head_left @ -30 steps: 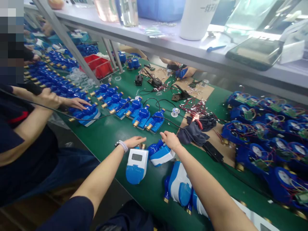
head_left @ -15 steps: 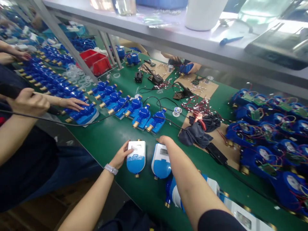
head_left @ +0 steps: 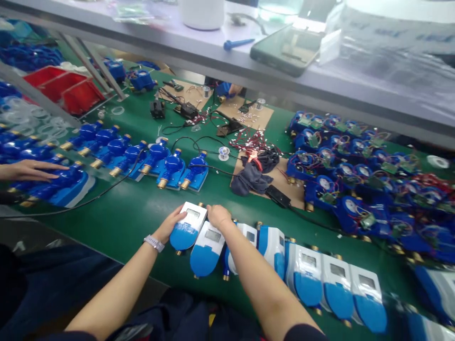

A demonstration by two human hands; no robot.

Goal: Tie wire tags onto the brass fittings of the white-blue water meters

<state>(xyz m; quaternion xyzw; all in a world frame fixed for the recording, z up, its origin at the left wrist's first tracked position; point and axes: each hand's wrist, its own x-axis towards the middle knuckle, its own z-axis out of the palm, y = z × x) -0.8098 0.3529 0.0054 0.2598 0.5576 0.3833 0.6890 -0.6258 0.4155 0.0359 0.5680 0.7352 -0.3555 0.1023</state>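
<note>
My left hand (head_left: 171, 226) is closed around the left edge of a white and blue water meter (head_left: 185, 228), its thumb on the white face near the small display. Close beside it, to the right, lies a second water meter (head_left: 207, 248), face up. My right hand (head_left: 218, 216) is closed over this second meter's far end, its fingertips beside the first meter; the exact grip is partly hidden. Behind my right forearm a further meter (head_left: 247, 232) shows in part. More meters (head_left: 307, 274) continue the row to the right.
Blue meter bodies with brass ends (head_left: 170, 169) lie in a row behind my hands. Wired open meters (head_left: 325, 184) fill the right back. A dark cloth (head_left: 250, 180) lies on cardboard. A cable (head_left: 117, 187) crosses the table. At left is another person's hand (head_left: 35, 170). A shelf (head_left: 159, 45) overhangs.
The view has turned to the right, showing more of the meter row. The two meters at my hands are now close together, where a gap lay between them. Both hands are nearer each other.
</note>
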